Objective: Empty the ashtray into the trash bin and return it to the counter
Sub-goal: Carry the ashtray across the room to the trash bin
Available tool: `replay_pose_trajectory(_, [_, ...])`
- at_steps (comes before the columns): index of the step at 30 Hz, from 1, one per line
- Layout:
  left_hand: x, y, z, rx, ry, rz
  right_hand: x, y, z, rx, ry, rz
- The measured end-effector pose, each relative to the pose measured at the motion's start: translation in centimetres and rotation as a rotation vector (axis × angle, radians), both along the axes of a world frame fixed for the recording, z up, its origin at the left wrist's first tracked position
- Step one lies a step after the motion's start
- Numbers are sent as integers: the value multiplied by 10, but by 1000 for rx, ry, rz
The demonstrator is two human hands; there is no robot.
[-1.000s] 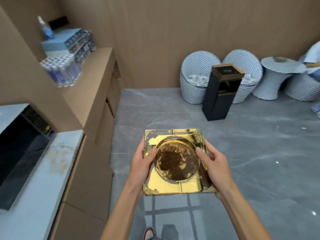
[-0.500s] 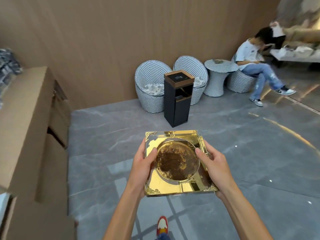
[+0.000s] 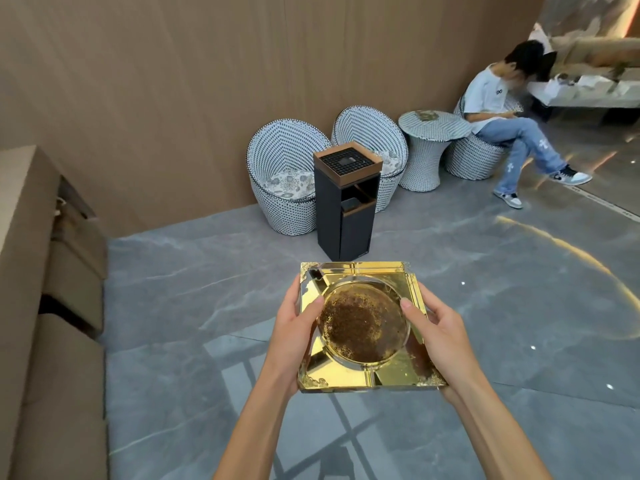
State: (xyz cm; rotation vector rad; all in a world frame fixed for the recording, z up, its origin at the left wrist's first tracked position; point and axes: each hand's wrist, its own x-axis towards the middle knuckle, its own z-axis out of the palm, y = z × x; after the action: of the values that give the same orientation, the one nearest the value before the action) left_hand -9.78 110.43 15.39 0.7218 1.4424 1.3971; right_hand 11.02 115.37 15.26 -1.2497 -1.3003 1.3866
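A square gold ashtray (image 3: 349, 375) with a round bowl full of dark brown ash is held level in front of me. My left hand (image 3: 294, 327) grips its left edge, thumb on the bowl's rim. My right hand (image 3: 440, 334) grips the right edge the same way. A tall black trash bin (image 3: 346, 216) with a brown-rimmed grille top stands on the floor straight ahead, beyond the ashtray. The counter is out of view.
Two woven white chairs (image 3: 284, 168) and a small woven table (image 3: 426, 147) stand against the brown wall behind the bin. A person (image 3: 502, 109) sits on a stool at the right. Brown cabinets (image 3: 45, 271) line the left side. Grey stone floor (image 3: 519, 306) lies between me and the bin.
The view has swung right, away from the counter and cabinets, and moved closer to the bin, which now appears larger. Both hands keep the same hold on the ashtray.
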Motion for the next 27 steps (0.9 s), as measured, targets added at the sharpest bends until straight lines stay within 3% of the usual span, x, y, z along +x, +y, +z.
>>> replay_pose_trajectory(11, [3,155,-18,-86,0,-17,7,149,-20,-35,5,-24])
replay_pose_trajectory(27, [72,426,-7,-142,12,95,63,445,-24,-39,-32,83])
